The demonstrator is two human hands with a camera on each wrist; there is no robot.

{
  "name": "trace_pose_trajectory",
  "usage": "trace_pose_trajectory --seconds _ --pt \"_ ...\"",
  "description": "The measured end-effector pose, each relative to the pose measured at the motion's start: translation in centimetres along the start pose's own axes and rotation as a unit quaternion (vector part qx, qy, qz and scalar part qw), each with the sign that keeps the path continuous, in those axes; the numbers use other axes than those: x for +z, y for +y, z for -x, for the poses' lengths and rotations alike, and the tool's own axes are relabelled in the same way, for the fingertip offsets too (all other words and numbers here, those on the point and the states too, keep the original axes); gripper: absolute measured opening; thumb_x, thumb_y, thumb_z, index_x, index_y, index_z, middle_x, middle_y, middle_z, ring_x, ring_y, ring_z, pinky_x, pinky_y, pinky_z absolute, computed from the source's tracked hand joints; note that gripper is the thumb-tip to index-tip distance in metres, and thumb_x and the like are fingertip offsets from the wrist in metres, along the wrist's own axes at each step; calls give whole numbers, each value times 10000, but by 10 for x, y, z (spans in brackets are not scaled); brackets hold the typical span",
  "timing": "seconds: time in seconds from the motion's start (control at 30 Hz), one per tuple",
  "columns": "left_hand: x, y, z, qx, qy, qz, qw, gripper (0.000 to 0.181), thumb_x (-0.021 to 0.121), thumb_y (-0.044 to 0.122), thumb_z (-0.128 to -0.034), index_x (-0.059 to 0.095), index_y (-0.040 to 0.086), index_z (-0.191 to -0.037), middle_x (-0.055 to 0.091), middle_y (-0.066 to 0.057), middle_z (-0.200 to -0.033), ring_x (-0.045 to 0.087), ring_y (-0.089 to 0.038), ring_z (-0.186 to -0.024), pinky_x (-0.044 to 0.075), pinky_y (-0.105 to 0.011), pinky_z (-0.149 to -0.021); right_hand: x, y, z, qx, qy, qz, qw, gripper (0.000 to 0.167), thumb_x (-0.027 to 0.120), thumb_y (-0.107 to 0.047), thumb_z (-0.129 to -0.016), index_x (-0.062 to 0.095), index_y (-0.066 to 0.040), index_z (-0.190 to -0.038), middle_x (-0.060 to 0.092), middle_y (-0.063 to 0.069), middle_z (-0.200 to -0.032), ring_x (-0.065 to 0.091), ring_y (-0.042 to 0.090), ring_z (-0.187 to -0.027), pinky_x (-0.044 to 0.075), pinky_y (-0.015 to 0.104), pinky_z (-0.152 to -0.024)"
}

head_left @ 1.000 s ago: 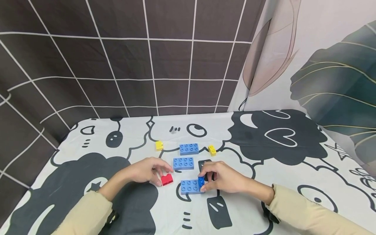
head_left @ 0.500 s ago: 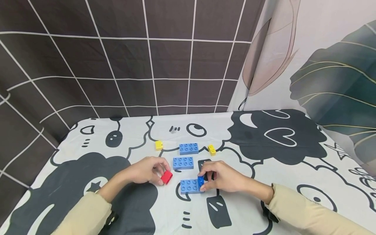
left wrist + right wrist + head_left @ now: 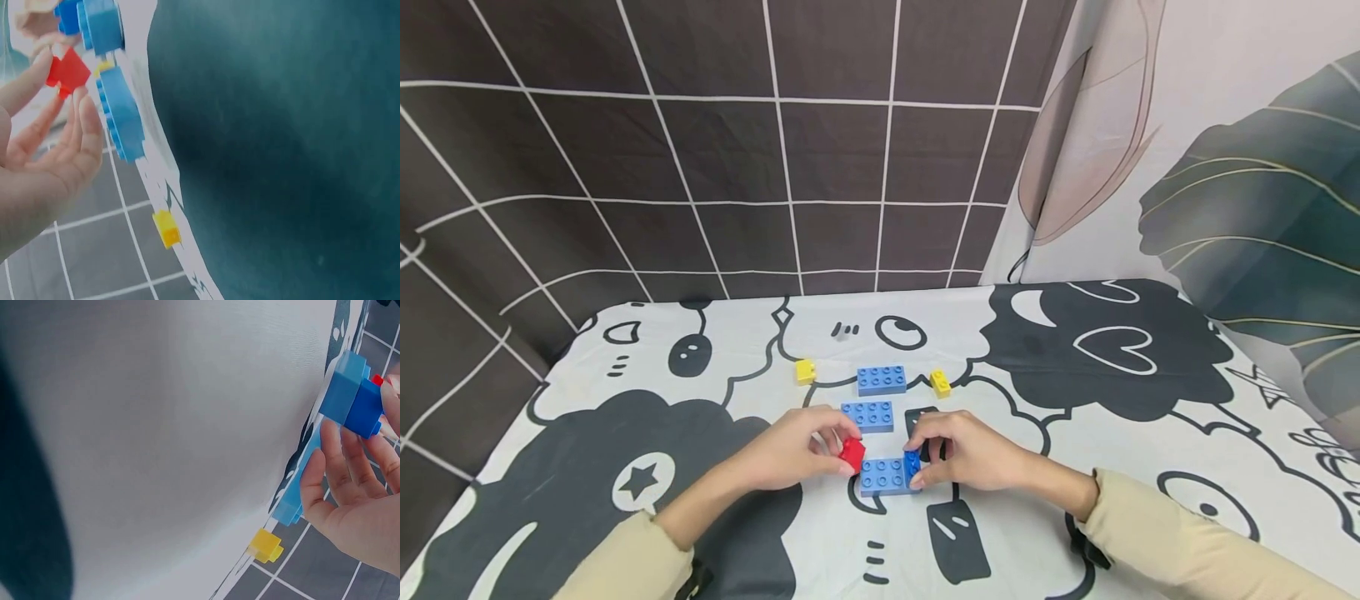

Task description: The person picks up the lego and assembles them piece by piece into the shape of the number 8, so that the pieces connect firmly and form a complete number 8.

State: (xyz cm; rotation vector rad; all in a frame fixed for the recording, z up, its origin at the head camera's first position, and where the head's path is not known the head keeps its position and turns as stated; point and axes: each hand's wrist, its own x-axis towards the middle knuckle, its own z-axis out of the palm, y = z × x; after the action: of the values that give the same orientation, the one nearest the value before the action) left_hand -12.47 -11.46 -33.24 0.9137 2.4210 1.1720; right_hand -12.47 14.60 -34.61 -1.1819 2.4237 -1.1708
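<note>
Between thumb and fingers my left hand [image 3: 797, 452] pinches a small red toy brick [image 3: 852, 455], held tilted at the left end of the nearest light blue brick [image 3: 882, 477]. The left wrist view shows this red brick [image 3: 76, 69] in the air, studs facing left. On the right end of that same light blue brick sits a small dark blue brick [image 3: 912, 467]. My right hand [image 3: 970, 452] pinches the dark blue brick. From the right wrist, the dark blue brick [image 3: 364, 409] appears on top of the light blue brick [image 3: 344, 387].
Two more light blue bricks, a middle one [image 3: 868, 416] and a far one [image 3: 882, 381], lie behind. A yellow brick [image 3: 805, 372] is at the back left, another yellow brick [image 3: 940, 383] at the back right. The patterned cloth [image 3: 760, 550] meets a dark grid backdrop [image 3: 842, 150].
My left hand has lifted the red brick off the cloth, turned it, and brought it rightward to the nearest light blue brick. The right hand has stayed in place.
</note>
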Motion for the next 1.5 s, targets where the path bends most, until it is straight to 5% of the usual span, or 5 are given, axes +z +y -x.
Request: trace_pose_trajectory --seconds 0.63,1.1,1.5 --pt "21 17 -1 -337 510 -693 9957 288 803 174 -681 622 93 -889 514 44 -727 484 -90 -630 420 -232 -543 1 0 0 -76 65 3 10000 254 777 -207 -714 662 -70 -894 587 -50 -785 513 45 -631 439 191 -531" --pt "25 16 -4 -201 487 -231 9983 299 810 168 -674 630 47 -879 560 54 -722 515 -74 -638 453 -215 -571 1 1 0 -30 43 39 10000 254 781 -197 -709 662 -69 -894 583 -58 -783 523 64 -630 447 194 -534" --pt "27 15 -7 -230 531 -346 9977 283 820 146 -654 658 33 -857 552 45 -693 518 -98 -635 428 -220 -558 1 2 0 -42 42 33 10000 253 775 -206 -717 660 -72 -898 585 -52 -788 520 61 -636 447 195 -537"
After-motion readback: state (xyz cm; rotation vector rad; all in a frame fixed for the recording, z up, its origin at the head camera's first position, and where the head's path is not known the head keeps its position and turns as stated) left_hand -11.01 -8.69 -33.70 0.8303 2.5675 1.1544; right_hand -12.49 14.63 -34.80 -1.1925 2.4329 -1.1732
